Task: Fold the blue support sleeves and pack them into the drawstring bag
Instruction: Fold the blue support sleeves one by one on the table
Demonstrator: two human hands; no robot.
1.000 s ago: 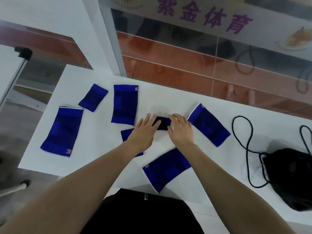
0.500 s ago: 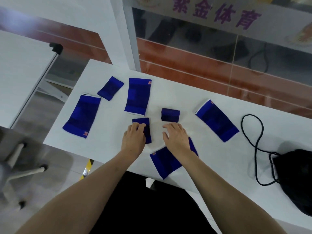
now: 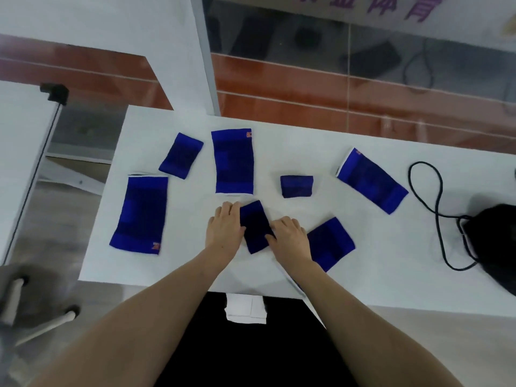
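Several blue support sleeves lie spread on the white table (image 3: 363,255). A small sleeve (image 3: 254,226) lies flat between my hands. My left hand (image 3: 224,230) rests on its left edge and my right hand (image 3: 290,237) presses its right edge, fingers on the cloth. A folded sleeve (image 3: 296,186) sits just beyond them. A larger sleeve (image 3: 331,243) lies partly under my right wrist. Flat sleeves lie at the left (image 3: 139,215), back left (image 3: 181,155), back middle (image 3: 233,162) and right (image 3: 371,180). The black drawstring bag (image 3: 491,244) sits at the far right, its cord (image 3: 427,191) looped on the table.
Another white table (image 3: 19,152) with a black corner stands to the left across a gap. A chair base (image 3: 33,308) sits on the floor at lower left. A glass wall with a white post runs behind the table. A white paper (image 3: 245,308) lies below the near table edge.
Both hands left the folded sleeve at the middle and came back toward me. They now rest on the small sleeve, which has turned slightly. The camera view shifted left.
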